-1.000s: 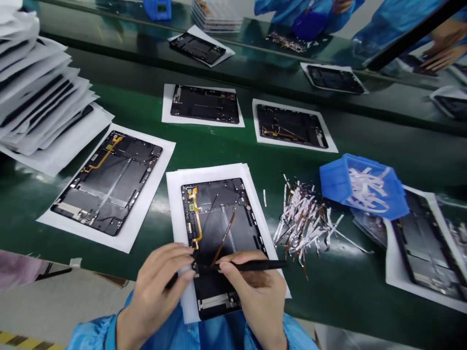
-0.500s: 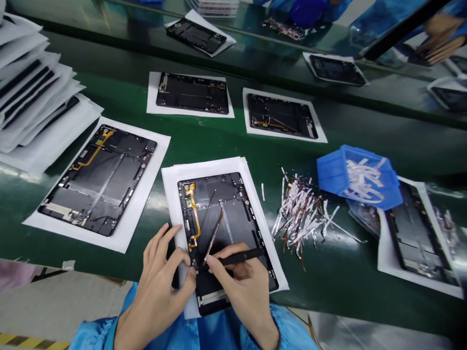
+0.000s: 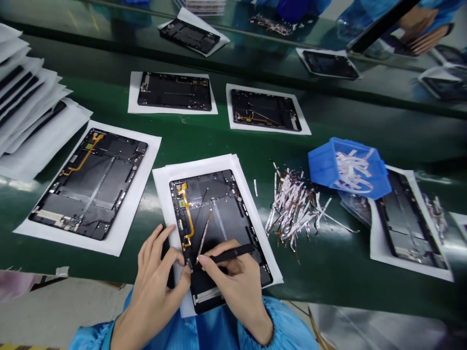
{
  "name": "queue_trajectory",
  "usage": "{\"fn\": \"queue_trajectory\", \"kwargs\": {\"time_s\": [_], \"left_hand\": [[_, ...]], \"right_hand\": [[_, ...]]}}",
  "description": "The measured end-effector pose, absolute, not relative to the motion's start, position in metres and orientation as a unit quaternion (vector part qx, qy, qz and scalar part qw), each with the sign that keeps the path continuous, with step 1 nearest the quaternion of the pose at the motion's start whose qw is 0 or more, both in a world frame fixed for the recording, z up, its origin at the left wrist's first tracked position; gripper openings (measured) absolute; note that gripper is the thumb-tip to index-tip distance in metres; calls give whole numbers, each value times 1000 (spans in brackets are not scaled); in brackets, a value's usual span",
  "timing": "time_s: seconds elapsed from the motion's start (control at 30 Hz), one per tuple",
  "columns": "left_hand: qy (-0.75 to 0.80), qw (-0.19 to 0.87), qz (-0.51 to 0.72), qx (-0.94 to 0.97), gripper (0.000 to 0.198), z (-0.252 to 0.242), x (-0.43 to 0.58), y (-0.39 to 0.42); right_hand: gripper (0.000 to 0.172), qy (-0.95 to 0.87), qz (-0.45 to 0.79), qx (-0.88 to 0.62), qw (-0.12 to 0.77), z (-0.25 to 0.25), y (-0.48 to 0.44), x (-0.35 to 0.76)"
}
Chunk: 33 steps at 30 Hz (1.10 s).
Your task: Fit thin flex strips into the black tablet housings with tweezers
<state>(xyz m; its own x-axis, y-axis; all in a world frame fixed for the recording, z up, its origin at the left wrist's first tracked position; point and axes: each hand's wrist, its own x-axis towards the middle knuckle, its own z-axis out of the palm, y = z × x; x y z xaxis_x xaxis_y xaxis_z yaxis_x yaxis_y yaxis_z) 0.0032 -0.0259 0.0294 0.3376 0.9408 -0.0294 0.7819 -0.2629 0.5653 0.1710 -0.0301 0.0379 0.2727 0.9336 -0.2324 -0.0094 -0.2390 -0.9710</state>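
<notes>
Pinching tweezers point(image 3: 228, 255) in the right hand point(image 3: 237, 287), tips above tablet housing point(image 3: 215, 189)

**The count: five, two, one**

Five opened tablet frames point(image 3: 91, 184) lie on the green desk point(image 3: 328, 277), each on white paper point(image 3: 120, 243). There are two hands: one left hand point(image 3: 153, 287) and one right hand point(image 3: 237, 277). The right hand holds one pair of black tweezers point(image 3: 229, 255). One blue plastic bin point(image 3: 346, 167) and one heap of foil strips point(image 3: 292, 209) sit nearby; the strips are too many to count.
</notes>
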Motion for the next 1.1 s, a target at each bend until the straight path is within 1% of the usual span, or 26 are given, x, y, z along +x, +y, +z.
{"fn": "queue_trajectory", "kwargs": {"time_s": [0.33,0.53,0.7,0.8,0.87,0.93,1.0,1.1], "left_hand": [[543,226,139,796,7,27,7,-29],[531,223,123,808,7,27,5,-30],[549,237,139,790,10,27,11,-30],[564,273,161,763,9,30,1,-27],[557,315,174,748,10,40,-16,-17],[556,346,188,732,14,61,-39,5],[602,324,214,697,20,89,-58,43],[631,257,251,687,35,126,-66,124]], "right_hand": [[14,-367,479,-625,495,40,-28,173],[12,-385,473,-619,494,34,-33,172],[11,-399,467,-612,497,30,-35,173],[11,-395,472,-594,518,30,-36,174],[11,-379,484,-587,527,30,-37,174],[10,-354,493,-588,535,29,-38,173],[10,-329,494,-589,548,28,-39,170],[9,-321,484,-578,574,27,-38,166]]}}
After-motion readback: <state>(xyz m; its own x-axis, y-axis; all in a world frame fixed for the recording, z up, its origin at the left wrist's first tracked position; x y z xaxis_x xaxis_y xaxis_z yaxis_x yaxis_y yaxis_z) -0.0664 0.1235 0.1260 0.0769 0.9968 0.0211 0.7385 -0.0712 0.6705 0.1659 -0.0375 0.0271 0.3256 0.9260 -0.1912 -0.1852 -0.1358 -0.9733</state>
